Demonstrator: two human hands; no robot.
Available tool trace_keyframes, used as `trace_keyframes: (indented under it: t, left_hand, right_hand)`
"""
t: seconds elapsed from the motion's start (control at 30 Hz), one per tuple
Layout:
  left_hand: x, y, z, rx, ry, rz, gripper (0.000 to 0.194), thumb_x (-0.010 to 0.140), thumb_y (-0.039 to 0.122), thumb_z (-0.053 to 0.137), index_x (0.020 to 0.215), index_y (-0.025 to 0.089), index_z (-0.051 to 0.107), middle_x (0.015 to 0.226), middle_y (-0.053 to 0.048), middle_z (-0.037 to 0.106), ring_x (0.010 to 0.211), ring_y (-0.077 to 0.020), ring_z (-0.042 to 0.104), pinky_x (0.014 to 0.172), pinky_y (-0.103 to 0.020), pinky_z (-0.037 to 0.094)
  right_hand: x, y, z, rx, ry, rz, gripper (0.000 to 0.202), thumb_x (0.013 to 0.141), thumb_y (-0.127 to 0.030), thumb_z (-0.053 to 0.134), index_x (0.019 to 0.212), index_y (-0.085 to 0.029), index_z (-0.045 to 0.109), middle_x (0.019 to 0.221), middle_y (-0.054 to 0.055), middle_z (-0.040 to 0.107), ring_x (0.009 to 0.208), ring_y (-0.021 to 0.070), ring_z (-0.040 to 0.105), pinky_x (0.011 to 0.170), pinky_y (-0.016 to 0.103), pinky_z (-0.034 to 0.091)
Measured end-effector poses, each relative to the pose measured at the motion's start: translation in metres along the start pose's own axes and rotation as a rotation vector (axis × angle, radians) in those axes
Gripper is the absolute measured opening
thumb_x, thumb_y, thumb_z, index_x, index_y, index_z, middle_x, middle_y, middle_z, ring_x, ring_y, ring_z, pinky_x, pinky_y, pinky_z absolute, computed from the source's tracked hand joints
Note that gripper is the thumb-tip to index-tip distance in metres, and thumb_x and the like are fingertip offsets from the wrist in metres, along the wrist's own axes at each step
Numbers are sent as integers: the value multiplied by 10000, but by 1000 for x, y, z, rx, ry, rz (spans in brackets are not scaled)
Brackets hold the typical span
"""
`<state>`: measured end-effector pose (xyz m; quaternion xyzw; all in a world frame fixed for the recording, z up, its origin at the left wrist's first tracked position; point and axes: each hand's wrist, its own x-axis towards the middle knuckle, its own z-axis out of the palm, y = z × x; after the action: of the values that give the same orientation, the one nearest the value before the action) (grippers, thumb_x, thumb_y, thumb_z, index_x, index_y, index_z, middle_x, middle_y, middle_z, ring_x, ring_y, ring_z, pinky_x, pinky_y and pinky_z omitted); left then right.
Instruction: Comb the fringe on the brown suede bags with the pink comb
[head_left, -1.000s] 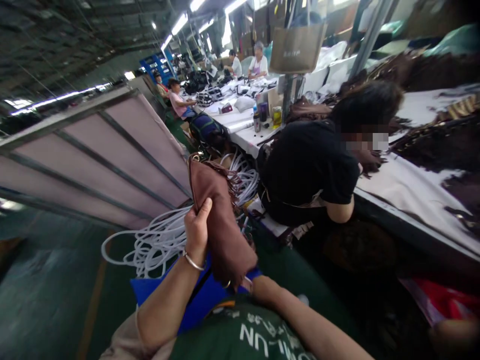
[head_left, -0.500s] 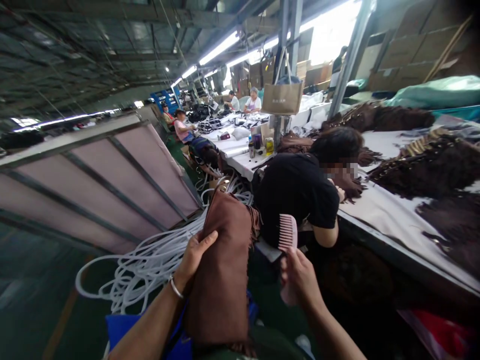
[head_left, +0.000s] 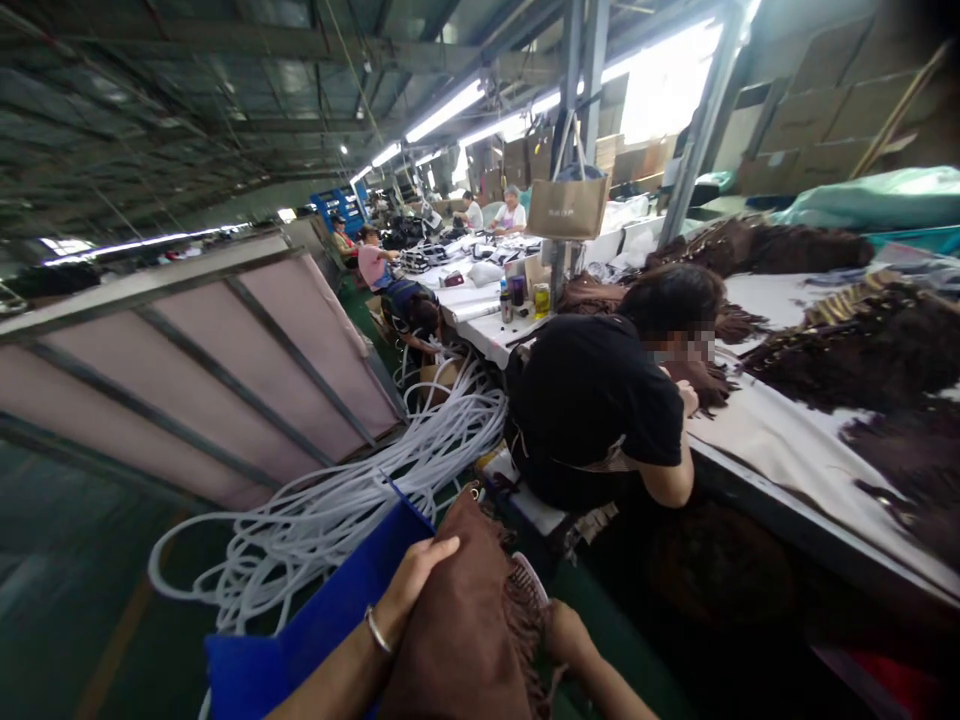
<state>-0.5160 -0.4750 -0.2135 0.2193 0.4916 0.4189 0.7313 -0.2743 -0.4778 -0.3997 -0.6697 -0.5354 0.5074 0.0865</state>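
Observation:
A brown suede fringed bag (head_left: 465, 620) lies low in front of me over a blue bin (head_left: 330, 620). My left hand (head_left: 414, 580), with a metal bangle on the wrist, grips the bag's left edge. My right hand (head_left: 564, 632) sits just right of the fringe and holds a pink comb (head_left: 529, 578), whose teeth rest against the fringe. Most of the comb and much of my right hand are hidden behind the bag.
A person in a black shirt (head_left: 600, 400) sits close ahead at a long white table (head_left: 780, 440) piled with brown fringed pieces (head_left: 855, 350). White tubing (head_left: 360, 490) is heaped on the floor to the left, by a leaning pink panel (head_left: 195, 350). More people work far back.
The bag has come down from an upright hold to low in front of me. The comb has dropped from above my right hand into the fringe.

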Motion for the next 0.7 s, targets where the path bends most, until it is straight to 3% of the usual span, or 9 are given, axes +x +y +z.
trace_keyframes:
  t: [0.1,0.2,0.3,0.37,0.43,0.53,0.63,0.7]
  left_hand:
    - [-2,-5,-2,11,-6,-48,370,687,338,719,937,66,703,833,-118,714,750,-250,666,733,-334,489]
    - [-3,1,-4,2,-52,-65,376,731,335,687,987,58,688,879,-133,709,788,-257,664,771,-349,487]
    - [-3,19,-6,15,-77,7,388,788,319,642,1088,74,649,984,-140,690,868,-260,654,837,-367,472]
    - [-2,32,-8,47,-81,30,397,791,310,642,1108,71,637,1000,-145,685,875,-264,652,840,-371,473]
    - [2,42,-9,68,-94,6,403,778,311,659,1093,60,641,978,-150,688,857,-265,655,826,-371,479]
    - [9,52,-7,71,-111,-75,360,773,316,664,1030,64,668,923,-136,699,832,-253,660,821,-363,483]
    - [14,53,-1,55,-153,-166,289,781,310,651,962,89,693,895,-112,706,834,-237,661,831,-352,480]
    - [13,45,2,71,-196,-230,287,775,312,653,958,96,697,903,-111,706,843,-236,658,822,-345,480]
  right_hand:
    - [0,24,13,281,-49,102,282,815,-357,422,648,-173,555,487,18,483,403,150,474,420,267,364]
    - [-9,62,14,570,-10,198,319,796,-449,418,680,-178,539,455,-37,372,335,98,322,348,231,274]
    - [-28,101,-5,782,139,281,310,758,-491,455,659,-198,470,465,-61,316,362,82,333,380,210,315]
    - [-41,104,-25,905,251,287,351,745,-548,484,716,-198,486,483,-64,336,378,84,355,387,209,324]
    - [-51,77,-47,968,343,186,412,750,-594,502,849,-195,526,525,-58,397,398,95,384,388,218,331]
    - [-50,-2,-70,728,362,-104,417,829,-584,419,984,-211,523,584,-45,457,441,121,447,422,237,373]
    - [-31,-66,-63,240,251,-308,358,902,-498,312,1032,-230,512,714,1,561,601,148,544,581,252,426]
    - [-15,-77,-42,16,147,-296,249,872,-432,418,949,-227,537,741,20,606,697,171,580,677,269,422]
